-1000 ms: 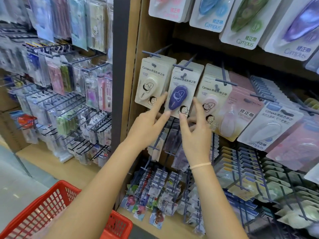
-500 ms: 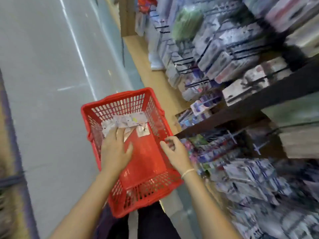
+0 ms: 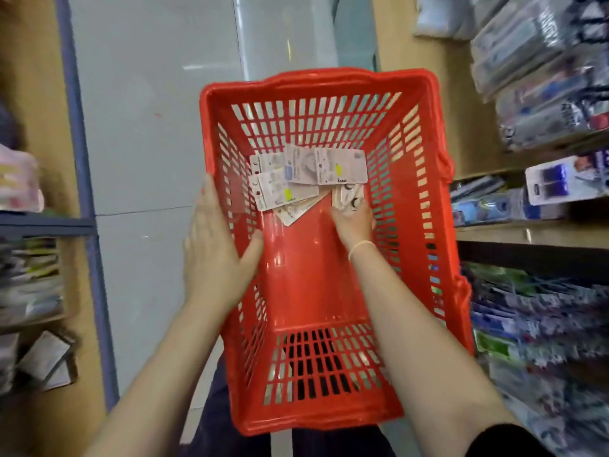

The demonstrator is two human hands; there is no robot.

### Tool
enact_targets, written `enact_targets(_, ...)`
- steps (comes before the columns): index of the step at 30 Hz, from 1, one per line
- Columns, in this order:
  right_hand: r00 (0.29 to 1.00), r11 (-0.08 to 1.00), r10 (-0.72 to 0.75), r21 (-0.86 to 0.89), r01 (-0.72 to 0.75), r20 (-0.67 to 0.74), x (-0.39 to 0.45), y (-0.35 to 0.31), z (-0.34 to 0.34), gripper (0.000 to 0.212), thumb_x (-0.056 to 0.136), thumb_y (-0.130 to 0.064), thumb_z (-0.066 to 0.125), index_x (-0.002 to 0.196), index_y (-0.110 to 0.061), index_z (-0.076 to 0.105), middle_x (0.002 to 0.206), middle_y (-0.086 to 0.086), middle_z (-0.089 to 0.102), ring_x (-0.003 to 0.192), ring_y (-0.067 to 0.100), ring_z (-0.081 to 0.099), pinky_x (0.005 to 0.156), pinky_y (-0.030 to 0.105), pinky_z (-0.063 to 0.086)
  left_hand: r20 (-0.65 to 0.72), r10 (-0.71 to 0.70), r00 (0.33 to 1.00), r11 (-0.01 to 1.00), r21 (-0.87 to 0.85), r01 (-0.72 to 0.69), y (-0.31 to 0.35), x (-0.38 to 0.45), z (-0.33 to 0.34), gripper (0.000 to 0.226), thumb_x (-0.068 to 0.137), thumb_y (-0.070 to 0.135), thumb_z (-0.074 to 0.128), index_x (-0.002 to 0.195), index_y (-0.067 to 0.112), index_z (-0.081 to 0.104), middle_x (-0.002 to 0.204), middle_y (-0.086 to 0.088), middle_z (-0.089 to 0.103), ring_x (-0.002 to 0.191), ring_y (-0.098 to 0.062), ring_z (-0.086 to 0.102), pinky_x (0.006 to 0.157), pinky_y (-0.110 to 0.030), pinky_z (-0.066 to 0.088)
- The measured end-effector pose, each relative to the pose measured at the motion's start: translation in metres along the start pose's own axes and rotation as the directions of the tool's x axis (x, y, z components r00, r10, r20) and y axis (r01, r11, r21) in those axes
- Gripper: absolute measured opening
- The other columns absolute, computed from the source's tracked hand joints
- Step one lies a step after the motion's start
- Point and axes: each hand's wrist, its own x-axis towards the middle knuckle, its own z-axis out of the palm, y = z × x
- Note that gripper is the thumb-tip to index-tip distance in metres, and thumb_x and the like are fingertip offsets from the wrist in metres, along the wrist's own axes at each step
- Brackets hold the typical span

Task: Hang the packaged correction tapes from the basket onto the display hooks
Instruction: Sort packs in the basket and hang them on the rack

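Cardboard-backed correction tape packs (image 3: 298, 174) lie heaped at the far end of the red basket (image 3: 425, 94); I judge them light, stiff and slick, best pinched by an edge. My right hand (image 3: 354, 219) pinches one pack (image 3: 347, 196), while my left hand (image 3: 214, 245) rests flat-fingered on the rim.

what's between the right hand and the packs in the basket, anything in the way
Nothing visible. The right hand is down inside the red basket, its fingers already on the nearest pack. The other packs lie uncovered on the basket floor beside it. The left hand rests on the left rim.
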Motion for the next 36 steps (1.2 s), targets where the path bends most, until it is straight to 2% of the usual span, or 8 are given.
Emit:
enact_targets(5, 0.997, 0.987, -0.021, 0.162, 0.009, 0.072, 0.020, -0.010, 0.009, 0.036, 0.089, -0.006, 0.071, 0.122, -0.006, 0.056, 0.102, 0.004, 0.064, 0.085, 0.011, 0.061, 0.061, 0.001, 0.041, -0.045, -0.067, 0.997, 0.998, 0.013, 0.067, 0.012, 0.023, -0.005, 0.100, 0.093, 0.034, 0.069, 0.164, 0.014, 0.002, 0.164, -0.012, 0.034, 0.145, -0.032, 0.041, 0.115, -0.052, 0.035)
enact_targets(9, 0.996, 0.953, 0.057, 0.294, -0.074, 0.064, 0.027, -0.017, 0.014, 0.043, 0.086, -0.011, 0.074, 0.127, -0.002, 0.060, 0.118, 0.012, 0.067, 0.096, 0.016, 0.062, 0.063, 0.006, 0.044, -0.049, -0.063, 0.997, 0.996, 0.057, 0.066, 0.009, 0.035, -0.004, 0.096, 0.093, 0.041, 0.067, 0.164, 0.026, 0.005, 0.143, -0.014, 0.053, 0.129, -0.037, 0.052, 0.100, -0.054, 0.048)
enact_targets(13, 0.990, 0.976, 0.135, 0.176, -0.124, -0.048, 0.032, -0.013, 0.020, 0.056, 0.063, -0.049, 0.070, 0.106, -0.015, 0.075, 0.117, 0.013, 0.065, 0.106, 0.021, 0.058, 0.096, 0.027, 0.046, -0.028, -0.072, 0.997, 0.997, 0.039, 0.073, 0.005, 0.031, -0.004, 0.097, 0.092, 0.042, 0.067, 0.164, 0.032, 0.003, 0.148, -0.011, 0.049, 0.128, -0.037, 0.055, 0.093, -0.052, 0.050)
enact_targets(18, 0.977, 0.845, 0.213, 0.503, -0.179, -0.011, 0.034, -0.014, 0.025, 0.031, 0.081, -0.018, 0.082, 0.099, -0.001, 0.063, 0.094, 0.012, 0.066, 0.076, 0.019, 0.062, 0.071, 0.029, 0.055, -0.032, -0.090, 0.995, 0.995, 0.050, 0.091, 0.005, 0.030, -0.003, 0.099, 0.092, 0.043, 0.068, 0.164, 0.034, 0.001, 0.152, -0.006, 0.047, 0.130, -0.032, 0.055, 0.088, -0.048, 0.051)
enact_targets(21, 0.954, 0.736, 0.292, 0.621, -0.270, 0.069, 0.031, -0.018, 0.030, 0.043, 0.076, -0.017, 0.088, 0.109, 0.002, 0.067, 0.096, 0.011, 0.070, 0.082, 0.024, 0.067, 0.079, 0.045, 0.059, -0.037, -0.101, 0.994, 0.993, 0.061, 0.103, 0.005, 0.030, -0.004, 0.099, 0.092, 0.043, 0.068, 0.164, 0.034, 0.001, 0.153, -0.005, 0.047, 0.130, -0.031, 0.055, 0.086, -0.046, 0.051)
enact_targets(26, 0.908, 0.596, 0.318, 0.688, -0.414, 0.272, 0.012, -0.010, 0.032, 0.016, 0.084, -0.014, 0.081, 0.096, -0.015, 0.070, 0.111, 0.015, 0.072, 0.095, 0.031, 0.069, 0.093, 0.056, 0.056, -0.039, -0.106, 0.994, 0.993, 0.058, 0.108, 0.006, 0.030, -0.004, 0.098, 0.093, 0.041, 0.068, 0.164, 0.034, 0.001, 0.159, -0.002, 0.041, 0.134, -0.030, 0.052, 0.087, -0.047, 0.051)
enact_targets(32, 0.829, 0.458, 0.347, 0.692, -0.558, 0.439, -0.043, 0.004, 0.028, 0.011, 0.097, -0.028, 0.065, 0.107, -0.023, 0.065, 0.101, 0.001, 0.072, 0.083, 0.016, 0.067, 0.071, 0.030, 0.051, -0.035, -0.109, 0.993, 0.992, 0.052, 0.111, 0.008, 0.029, -0.005, 0.096, 0.094, 0.040, 0.068, 0.164, 0.032, 0.004, 0.152, -0.005, 0.047, 0.128, -0.031, 0.056, 0.083, -0.045, 0.051)
enact_targets(36, 0.847, 0.396, 0.441, 0.782, -0.480, 0.297, -0.064, 0.008, 0.026, 0.034, 0.094, -0.024, 0.069, 0.126, -0.014, 0.064, 0.115, 0.010, 0.071, 0.083, 0.018, 0.069, 0.065, 0.030, 0.053, -0.031, -0.102, 0.994, 0.994, 0.030, 0.103, 0.008, 0.028, -0.006, 0.094, 0.095, 0.039, 0.066, 0.164, 0.033, 0.003, 0.151, -0.004, 0.048, 0.127, -0.028, 0.057, 0.081, -0.041, 0.049)
